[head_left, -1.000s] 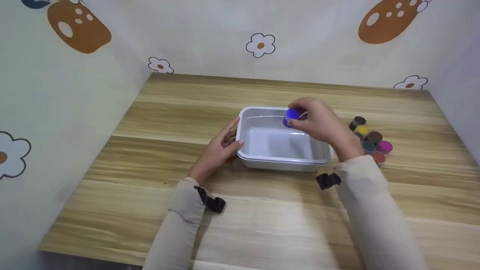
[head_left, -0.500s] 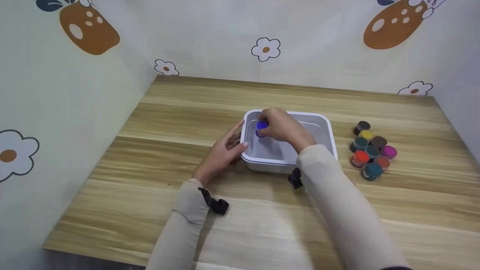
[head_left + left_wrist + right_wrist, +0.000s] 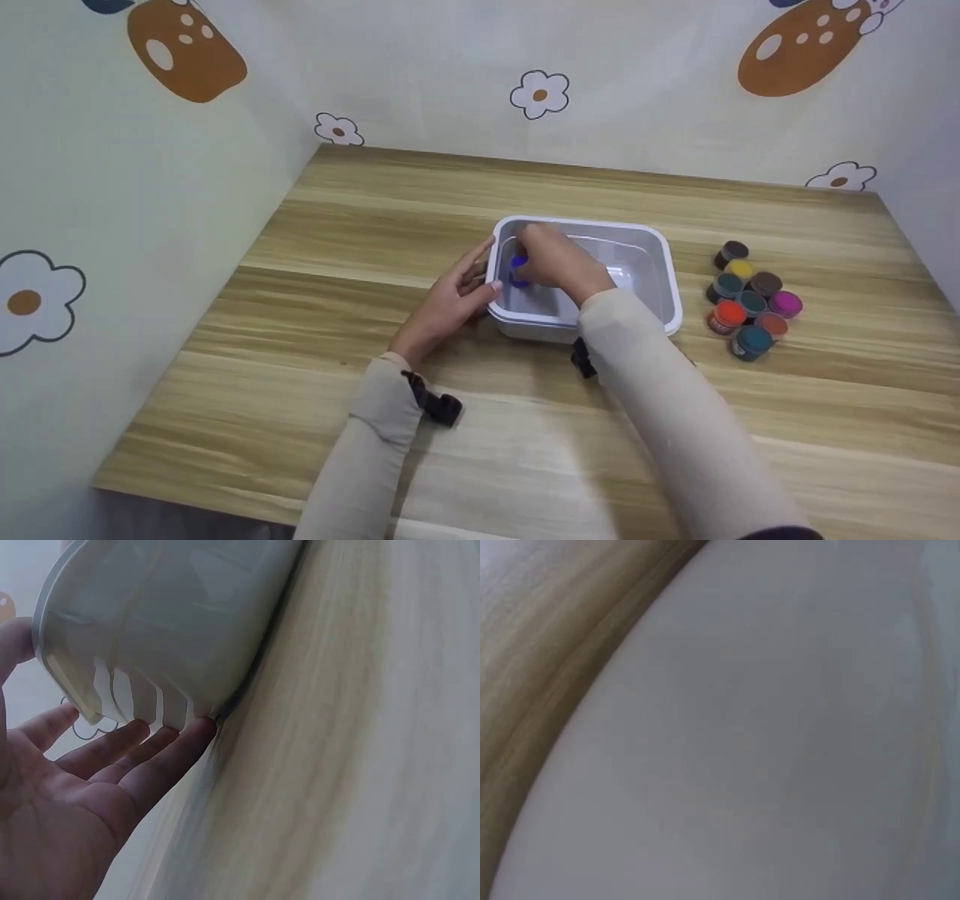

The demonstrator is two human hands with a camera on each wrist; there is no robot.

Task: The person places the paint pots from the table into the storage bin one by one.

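Note:
A white plastic basin (image 3: pixel 577 324) stands on the wooden table. My left hand (image 3: pixel 448 301) steadies its left end: the thumb rests at the rim, and in the left wrist view the nearly straight fingers (image 3: pixel 169 765) press their tips on the basin's outer wall (image 3: pixel 195 622). Inside the basin, near that same end, my right hand (image 3: pixel 553 259) pinches a small jar with a blue lid (image 3: pixel 518 271), partly covered by the fingers. The right wrist view is filled by the basin's pale wall (image 3: pixel 720 735), with neither hand nor jar in it.
Right of the basin, several small paint jars stand grouped, among them an orange-red one (image 3: pixel 727 316), a yellow one (image 3: pixel 739 269), a magenta one (image 3: pixel 786 304) and a teal one (image 3: pixel 751 342). Patterned wall covering (image 3: pixel 435 75) borders the table's back and sides.
My right hand has carried the blue jar leftward from above the basin's back right part, then lowered it inside at the left end. My left hand keeps its place on the basin.

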